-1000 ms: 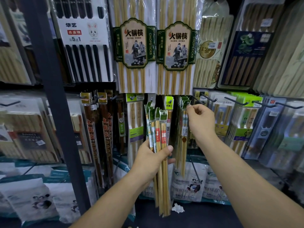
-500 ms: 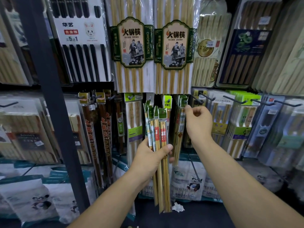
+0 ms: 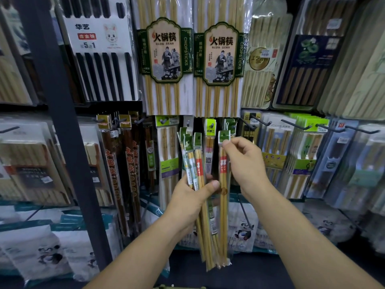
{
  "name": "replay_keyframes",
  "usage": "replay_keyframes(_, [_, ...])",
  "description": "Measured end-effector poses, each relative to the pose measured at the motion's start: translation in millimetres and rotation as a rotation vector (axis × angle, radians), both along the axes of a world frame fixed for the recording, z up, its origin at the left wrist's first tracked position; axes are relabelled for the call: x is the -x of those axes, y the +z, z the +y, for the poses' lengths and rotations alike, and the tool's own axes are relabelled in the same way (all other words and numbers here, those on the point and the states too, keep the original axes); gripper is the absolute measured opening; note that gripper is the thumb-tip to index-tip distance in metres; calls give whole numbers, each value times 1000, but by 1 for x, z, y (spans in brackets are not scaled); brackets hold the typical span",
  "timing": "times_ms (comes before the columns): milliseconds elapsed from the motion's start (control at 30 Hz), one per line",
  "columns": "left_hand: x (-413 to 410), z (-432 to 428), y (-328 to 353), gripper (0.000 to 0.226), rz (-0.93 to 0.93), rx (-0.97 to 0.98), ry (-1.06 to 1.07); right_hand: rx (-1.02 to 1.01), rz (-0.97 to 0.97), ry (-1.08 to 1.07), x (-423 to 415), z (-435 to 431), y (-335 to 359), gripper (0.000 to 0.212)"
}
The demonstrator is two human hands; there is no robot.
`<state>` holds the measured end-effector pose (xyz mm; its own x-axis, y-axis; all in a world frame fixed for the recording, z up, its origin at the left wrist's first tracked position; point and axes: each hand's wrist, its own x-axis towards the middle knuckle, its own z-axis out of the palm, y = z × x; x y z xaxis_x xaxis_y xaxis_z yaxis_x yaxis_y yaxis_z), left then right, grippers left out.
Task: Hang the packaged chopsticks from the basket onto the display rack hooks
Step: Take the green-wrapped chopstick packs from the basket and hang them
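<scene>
Bundle [image 3: 198, 163] in left hand [image 3: 187, 199] sits left of single pack [image 3: 223, 165] in right hand [image 3: 244, 163], before the rack [image 3: 60, 122].

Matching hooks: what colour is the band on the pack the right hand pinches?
Red band with white characters; head view.

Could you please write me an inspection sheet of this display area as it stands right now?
Surface: no table; display rack hooks carry hanging packs.
Job's things: bundle of packs held low; single pack with a red label raised beside it, not on a hook.
Clutter: panda bags below.
Grippers: left hand grips the bundle; right hand pinches the single pack's green header.
Cables: nothing seen.
Surroundings: hot-pot chopstick packs above; dark upright post at left.
</scene>
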<state>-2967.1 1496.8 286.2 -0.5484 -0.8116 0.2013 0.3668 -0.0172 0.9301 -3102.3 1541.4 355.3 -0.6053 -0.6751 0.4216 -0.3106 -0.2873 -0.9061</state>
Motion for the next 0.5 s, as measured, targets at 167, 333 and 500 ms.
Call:
replay_keyframes(167, [-3, -3, -4, 14, -32, -78, 19, 7, -68, -82, 17, -5, 13, 27])
replay_keyframes(333, [-1, -2, -4, 10, -58, -33, -14, -16, -35, -139, 25, -14, 14, 27])
replay_keyframes(500, [0, -1, -3, 11, -35, -36, -35, -16, -44, -135, 28, -18, 12, 27])
